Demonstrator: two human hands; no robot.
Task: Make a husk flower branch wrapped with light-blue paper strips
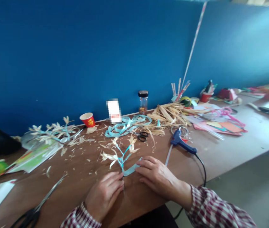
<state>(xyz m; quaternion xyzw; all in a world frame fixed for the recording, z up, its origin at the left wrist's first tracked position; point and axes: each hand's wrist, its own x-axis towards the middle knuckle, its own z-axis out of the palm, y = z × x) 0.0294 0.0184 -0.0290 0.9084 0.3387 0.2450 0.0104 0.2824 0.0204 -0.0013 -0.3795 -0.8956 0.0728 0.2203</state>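
A small craft sprig [120, 155] of pale husk flowers on a light blue stem lies on the brown table [82, 177]. My left hand [104, 194] pinches the bottom of the stem against the table. My right hand [156, 177] holds a strip of light blue ribbon [131, 169] that runs to the stem's base. Both wrists wear red checked sleeves.
A blue glue gun [182, 144] with a black cord lies right of my hands. Large scissors [39, 204] lie at the left, small black scissors [142, 136] further back. Coiled blue ribbon [124, 126], dried husks [169, 115], a red paper cup [88, 119], a jar [143, 102] and another sprig [53, 129] sit near the blue wall.
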